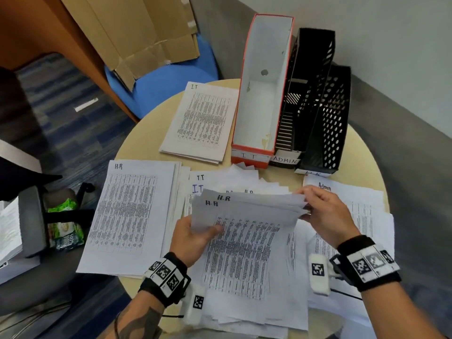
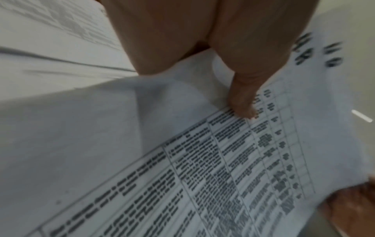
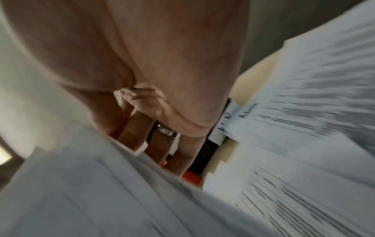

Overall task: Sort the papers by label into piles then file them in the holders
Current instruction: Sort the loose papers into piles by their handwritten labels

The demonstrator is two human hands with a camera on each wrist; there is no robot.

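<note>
Left hand (image 1: 193,237) pinching left edge of lifted H.R sheets (image 1: 247,211), thumb on top, fingers curled under. Right hand (image 1: 325,216) pinching their right edge, fingers closed round paper. Sheets hovering over unsorted heap (image 1: 244,277) at near edge of table (image 1: 137,140). Landmark: orange IT holder (image 1: 261,94), standing at far side. IT pile (image 1: 203,123) lying just left of it; black holders (image 1: 318,106) touching its right side. H.R pile (image 1: 127,211) lying near-left of it; Admin pile (image 1: 362,206) near-right.
</note>
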